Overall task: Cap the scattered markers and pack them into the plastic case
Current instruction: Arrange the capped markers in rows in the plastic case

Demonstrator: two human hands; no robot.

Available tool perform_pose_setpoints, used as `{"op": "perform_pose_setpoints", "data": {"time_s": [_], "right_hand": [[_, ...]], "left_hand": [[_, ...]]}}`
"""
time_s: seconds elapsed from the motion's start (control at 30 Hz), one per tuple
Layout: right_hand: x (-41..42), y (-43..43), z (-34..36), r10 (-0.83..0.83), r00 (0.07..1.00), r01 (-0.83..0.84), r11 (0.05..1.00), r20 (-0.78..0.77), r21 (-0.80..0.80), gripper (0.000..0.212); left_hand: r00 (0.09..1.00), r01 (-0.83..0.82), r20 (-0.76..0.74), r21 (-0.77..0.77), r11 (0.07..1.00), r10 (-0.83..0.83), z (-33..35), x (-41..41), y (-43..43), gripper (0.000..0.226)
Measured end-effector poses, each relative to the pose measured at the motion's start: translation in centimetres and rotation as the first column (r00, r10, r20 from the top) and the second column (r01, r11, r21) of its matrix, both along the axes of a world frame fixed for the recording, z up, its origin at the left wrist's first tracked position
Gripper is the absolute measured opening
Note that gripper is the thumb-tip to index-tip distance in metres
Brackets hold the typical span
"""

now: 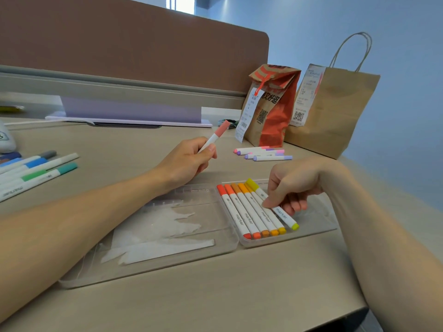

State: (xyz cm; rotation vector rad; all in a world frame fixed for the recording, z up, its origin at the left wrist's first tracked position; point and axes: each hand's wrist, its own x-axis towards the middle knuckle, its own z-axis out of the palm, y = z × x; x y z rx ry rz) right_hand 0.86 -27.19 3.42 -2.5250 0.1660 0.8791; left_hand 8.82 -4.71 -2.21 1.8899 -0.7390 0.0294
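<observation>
A clear plastic case [318, 232] lies open on the desk, its lid [100, 264] folded out to the left. Several capped red-to-yellow markers [247, 212] lie side by side in its tray. My right hand [291, 188] pinches a yellow-green marker [286, 218] at the right end of that row, one end lying on the tray. My left hand [189, 159] grips a capped salmon-pink marker [215, 135], held up above the desk behind the case.
Pink and purple markers [263, 154] lie in a small pile behind the case. Blue, green and grey markers [36, 171] are spread at the far left. Two paper bags [330, 116] stand at the back right. The desk's front edge runs lower right.
</observation>
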Motion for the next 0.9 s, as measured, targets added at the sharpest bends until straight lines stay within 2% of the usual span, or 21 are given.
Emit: {"op": "perform_pose_setpoints", "data": {"time_s": [0.23,0.5,0.6,0.9], "right_hand": [[-0.1,-0.7,0.0,-0.001,1.000,0.002,0.999,0.008,-0.044,0.031],[0.6,-0.2,-0.6,0.001,1.000,-0.001,0.998,-0.008,-0.064,0.042],[0.7,-0.1,-0.6,-0.013,1.000,0.013,0.996,-0.001,-0.089,0.035],[1.0,-0.5,-0.9,0.021,0.999,-0.017,0.992,0.037,-0.124,0.038]], "left_hand": [[1.000,0.004,0.014,0.010,1.000,-0.005,0.1,-0.1,0.0,0.027],[1.000,-0.001,0.024,0.016,1.000,0.001,0.0,0.0,0.0,0.028],[1.000,-0.002,0.024,0.018,1.000,0.002,-0.1,0.1,0.0,0.029],[0.999,-0.003,0.043,0.028,1.000,0.002,-0.1,0.0,-0.1,0.028]]}}
